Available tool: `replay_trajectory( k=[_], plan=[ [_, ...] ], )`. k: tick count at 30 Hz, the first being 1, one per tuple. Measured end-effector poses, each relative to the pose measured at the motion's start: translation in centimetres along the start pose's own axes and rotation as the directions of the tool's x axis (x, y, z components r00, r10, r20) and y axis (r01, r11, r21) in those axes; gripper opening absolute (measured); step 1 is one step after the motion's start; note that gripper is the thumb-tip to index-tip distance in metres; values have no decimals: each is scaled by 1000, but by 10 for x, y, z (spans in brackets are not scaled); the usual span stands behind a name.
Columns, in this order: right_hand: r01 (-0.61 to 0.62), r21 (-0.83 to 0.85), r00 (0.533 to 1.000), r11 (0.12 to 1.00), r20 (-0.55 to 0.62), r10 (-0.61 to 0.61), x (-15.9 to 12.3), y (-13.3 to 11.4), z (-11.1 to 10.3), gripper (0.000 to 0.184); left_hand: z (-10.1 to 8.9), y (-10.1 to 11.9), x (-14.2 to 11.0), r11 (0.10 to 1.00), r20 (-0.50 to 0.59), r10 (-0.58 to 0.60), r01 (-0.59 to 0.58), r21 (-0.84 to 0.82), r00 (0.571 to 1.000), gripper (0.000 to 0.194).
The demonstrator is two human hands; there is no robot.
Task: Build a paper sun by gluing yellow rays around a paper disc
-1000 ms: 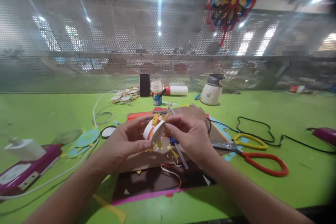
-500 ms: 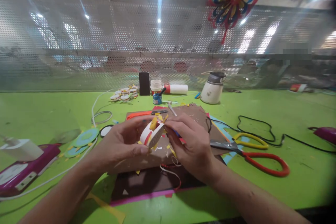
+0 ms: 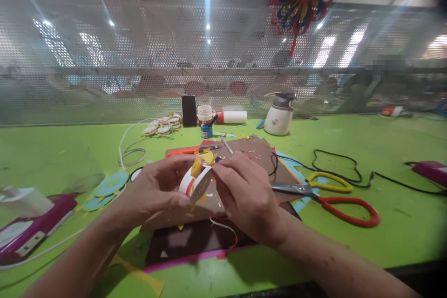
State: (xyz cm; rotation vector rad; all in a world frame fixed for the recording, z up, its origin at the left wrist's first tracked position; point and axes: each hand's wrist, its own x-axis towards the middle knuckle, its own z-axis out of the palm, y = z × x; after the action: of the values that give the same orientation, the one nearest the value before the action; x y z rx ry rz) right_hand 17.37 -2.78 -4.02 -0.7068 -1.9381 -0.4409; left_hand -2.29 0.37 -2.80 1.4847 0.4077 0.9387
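My left hand [image 3: 159, 186] is closed around a small round paper craft piece [image 3: 190, 181], thumb in front and fingers behind. The piece has a white side band with red patches, yellow paper tabs and a greyish flat face, and it is tilted toward the right. My right hand [image 3: 244, 191] is in a pinch at the upper right rim of the piece; what lies between its fingertips is hidden. Beneath both hands are brown cardboard sheets [image 3: 260, 153] with paper scraps. Behind my fingers is an orange and yellow craft knife [image 3: 185, 151].
Large scissors [image 3: 314, 193] with yellow and red handles lie right of my right hand. Farther back stand a phone [image 3: 189, 111], a blue jar [image 3: 206, 131], a paper cup stack [image 3: 232, 117] and a white bottle [image 3: 278, 118]. At left is a purple power strip [image 3: 35, 228].
My right hand has turned slightly, its knuckles rising, and stays at the piece's rim. The round piece still sits in my left hand. The whole view has shifted a little.
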Motion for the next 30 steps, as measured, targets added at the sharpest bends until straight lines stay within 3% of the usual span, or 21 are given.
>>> replay_trajectory(
  k=[11, 18, 30],
  plan=[
    [31, -43, 999, 999, 9, -31, 0, -5, 0, 19, -10, 1, -2, 998, 28, -59, 58, 29, 998, 54],
    [69, -95, 994, 993, 88, -60, -4, -5, 1, 25, -20, -3, -1, 994, 81, -106, 105, 24, 991, 54],
    [68, -105, 992, 992, 111, -57, -3, -4, 3, 28, -20, -6, -1, 987, 25, -159, 159, 7, 987, 57]
  ],
)
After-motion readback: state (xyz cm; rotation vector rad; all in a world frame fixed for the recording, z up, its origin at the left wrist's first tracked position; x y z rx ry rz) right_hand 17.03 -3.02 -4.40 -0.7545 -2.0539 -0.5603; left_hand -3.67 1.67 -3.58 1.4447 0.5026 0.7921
